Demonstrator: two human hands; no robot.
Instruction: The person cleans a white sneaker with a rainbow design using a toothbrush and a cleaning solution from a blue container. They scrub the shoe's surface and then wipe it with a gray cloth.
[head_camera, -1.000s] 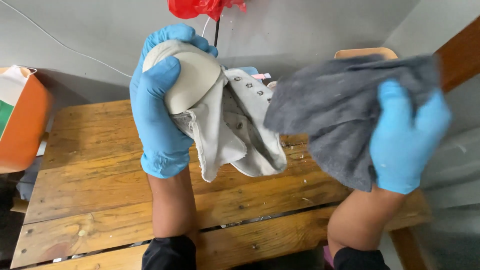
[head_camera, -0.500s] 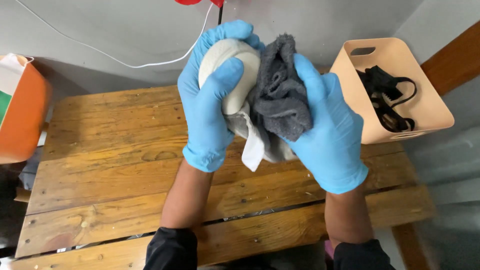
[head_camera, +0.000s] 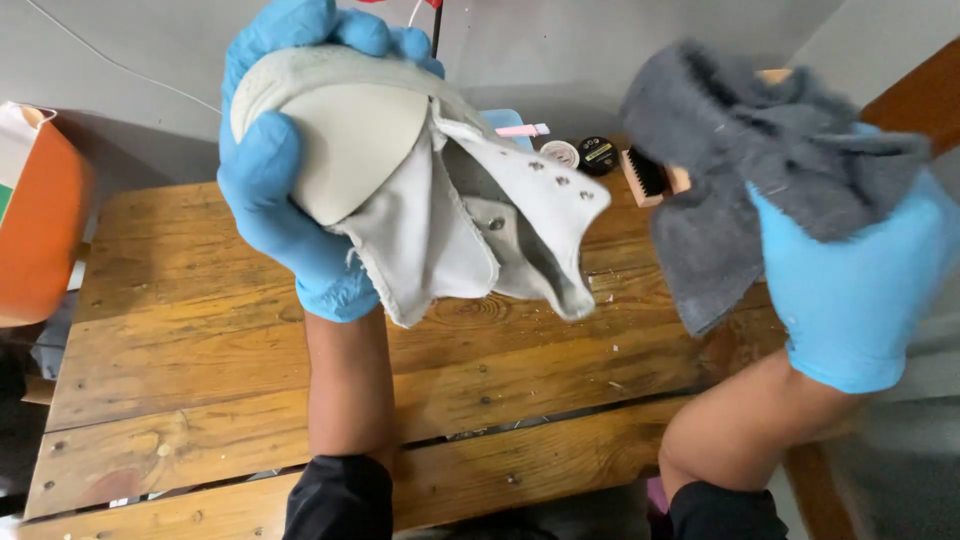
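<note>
My left hand (head_camera: 285, 190), in a blue glove, grips the rubber toe of a pale grey canvas shoe (head_camera: 440, 190) held up over the wooden table (head_camera: 190, 370). The shoe has no laces and its tongue and eyelet flaps hang open toward me. My right hand (head_camera: 850, 270), also blue-gloved, holds a dark grey cloth (head_camera: 740, 170) bunched over its fingers. The cloth is off to the right of the shoe, apart from it.
An orange container (head_camera: 40, 230) stands at the table's left end. Behind the shoe lie a small brush (head_camera: 655, 175), two small round tins (head_camera: 580, 153) and a light blue item with a pink piece (head_camera: 520, 128). A grey wall rises behind the table.
Half a second ago the cloth was pressed against the shoe. My right hand has since pulled it away to the right, and the shoe's open flaps show again.
</note>
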